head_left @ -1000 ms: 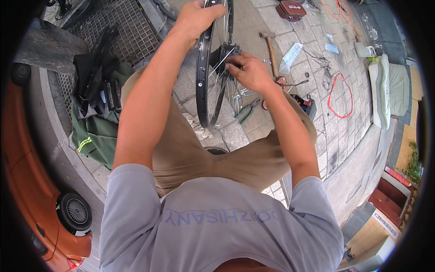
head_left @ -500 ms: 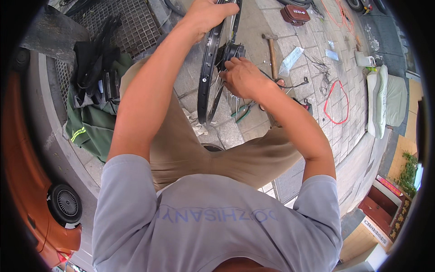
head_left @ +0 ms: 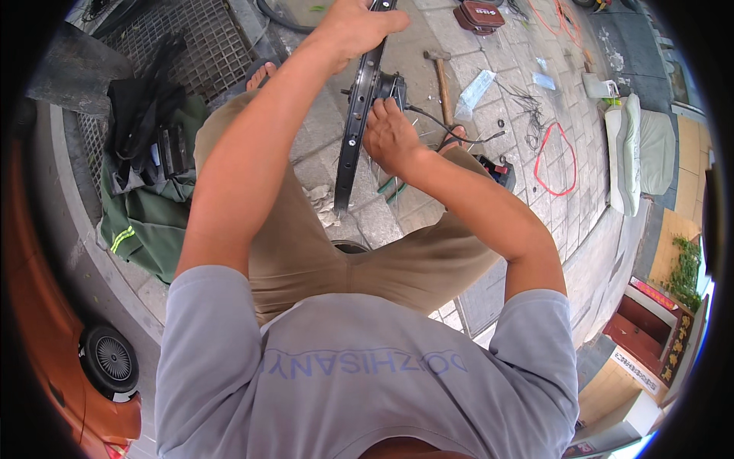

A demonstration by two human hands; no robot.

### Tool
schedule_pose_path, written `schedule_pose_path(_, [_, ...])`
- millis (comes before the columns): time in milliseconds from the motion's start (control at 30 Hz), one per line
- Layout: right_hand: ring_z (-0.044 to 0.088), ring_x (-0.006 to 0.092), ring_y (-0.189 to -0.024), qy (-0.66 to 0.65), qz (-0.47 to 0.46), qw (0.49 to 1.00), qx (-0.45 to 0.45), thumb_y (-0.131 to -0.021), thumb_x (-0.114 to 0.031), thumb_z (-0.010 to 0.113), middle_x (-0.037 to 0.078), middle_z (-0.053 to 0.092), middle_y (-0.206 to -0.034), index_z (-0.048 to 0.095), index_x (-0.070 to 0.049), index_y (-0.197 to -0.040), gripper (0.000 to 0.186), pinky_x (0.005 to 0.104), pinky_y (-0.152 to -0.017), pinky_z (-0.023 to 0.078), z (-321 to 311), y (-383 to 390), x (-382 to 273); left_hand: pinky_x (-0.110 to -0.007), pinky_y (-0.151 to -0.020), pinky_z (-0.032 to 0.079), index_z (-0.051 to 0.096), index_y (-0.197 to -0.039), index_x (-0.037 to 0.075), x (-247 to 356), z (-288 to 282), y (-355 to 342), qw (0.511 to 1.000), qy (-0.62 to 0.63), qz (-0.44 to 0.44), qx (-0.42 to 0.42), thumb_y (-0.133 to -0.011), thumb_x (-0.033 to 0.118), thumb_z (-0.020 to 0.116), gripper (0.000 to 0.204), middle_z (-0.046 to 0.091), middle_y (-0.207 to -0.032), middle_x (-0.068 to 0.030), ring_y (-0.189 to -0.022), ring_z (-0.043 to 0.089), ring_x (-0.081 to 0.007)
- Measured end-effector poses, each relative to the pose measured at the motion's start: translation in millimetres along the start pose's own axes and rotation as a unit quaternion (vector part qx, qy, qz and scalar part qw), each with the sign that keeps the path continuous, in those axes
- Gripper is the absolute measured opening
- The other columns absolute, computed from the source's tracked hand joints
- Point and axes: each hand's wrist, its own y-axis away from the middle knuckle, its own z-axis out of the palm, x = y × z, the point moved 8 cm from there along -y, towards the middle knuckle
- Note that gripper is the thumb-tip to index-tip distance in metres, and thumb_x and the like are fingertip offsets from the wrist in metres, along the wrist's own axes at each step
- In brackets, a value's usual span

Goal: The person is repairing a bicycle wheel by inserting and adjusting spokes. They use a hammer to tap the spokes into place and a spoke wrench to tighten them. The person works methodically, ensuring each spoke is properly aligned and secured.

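Note:
Between my knees a black spoked wheel rim (head_left: pixel 351 145) stands upright, seen almost edge-on. My left hand (head_left: pixel 358 30) is closed around the top of the rim, its thumb lying across it. At the wheel's right side, just below the dark hub (head_left: pixel 391 84), my right hand (head_left: pixel 391 139) has its fingers bent in towards the spokes. What those fingertips pinch is hidden behind the hand. A black cable (head_left: pixel 451 130) runs from the hub out to the right, ending in a small connector above my right foot.
Right of the wheel lie a hammer (head_left: pixel 441 83), a blue-and-white packet (head_left: pixel 475 92), thin wires (head_left: pixel 530 122) and a red loop (head_left: pixel 538 170). Green-handled pliers (head_left: pixel 396 191) lie below my right hand. A brown case (head_left: pixel 480 17) sits farther off. At left are a green jacket (head_left: pixel 149 229) and a grate (head_left: pixel 180 50).
The wheel has turned from a slanted view to nearly edge-on. My right hand has shifted slightly left and down with it, while my left hand keeps its hold on the rim.

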Motion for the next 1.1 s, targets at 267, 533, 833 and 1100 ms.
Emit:
schedule_pose_path(267, [0.057,0.0220,-0.117,-0.075,-0.066,0.993,-0.067,-0.093,-0.021,0.059,0.002,0.069,-0.115,0.073,-0.009,-0.112,0.027,0.0429,-0.106,0.035,18.8,-4.9,7.8,-0.034,-0.057,0.044,0.069,-0.097,-0.001,0.9,-5.7,4.9,0.999,-0.042,-0.023,0.015,-0.082,0.030,0.076,0.036,0.061,-0.076,-0.0025,-0.065,0.054,-0.0120])
schedule_pose_path(533, [0.064,0.0257,-0.108,-0.107,-0.144,0.983,0.044,-0.088,-0.022,0.058,0.007,0.072,-0.101,0.077,-0.012,-0.092,0.021,0.0436,-0.106,0.040,20.9,7.2,-2.7,-0.033,-0.058,0.043,0.070,-0.101,-0.001,-3.5,-6.6,6.1,1.000,0.011,-0.014,0.020,-0.084,0.030,0.076,0.036,0.059,-0.077,-0.0011,-0.066,0.052,-0.0115])
schedule_pose_path(833, [0.068,0.0251,-0.098,-0.100,-0.154,0.978,0.102,-0.087,-0.021,0.060,0.011,0.074,-0.097,0.077,-0.009,-0.091,0.021,0.0427,-0.096,0.045,2.3,25.7,-41.3,-0.032,-0.059,0.044,0.071,-0.101,-0.001,-3.1,-6.4,2.4,1.000,-0.009,-0.007,-0.001,-0.086,0.029,0.076,0.033,0.060,-0.079,-0.0006,-0.068,0.052,-0.0102])
schedule_pose_path(1100, [0.070,0.0382,-0.099,-0.283,-0.165,0.944,-0.038,-0.083,-0.008,0.061,0.018,0.073,-0.105,0.075,0.000,-0.099,0.023,0.0467,-0.086,0.055,-18.1,14.8,-0.5,-0.035,-0.059,0.046,0.066,-0.078,0.001,-2.7,-9.9,2.1,1.000,0.005,0.005,0.013,-0.080,0.030,0.076,0.031,0.061,-0.072,-0.0031,-0.065,0.056,-0.0124])
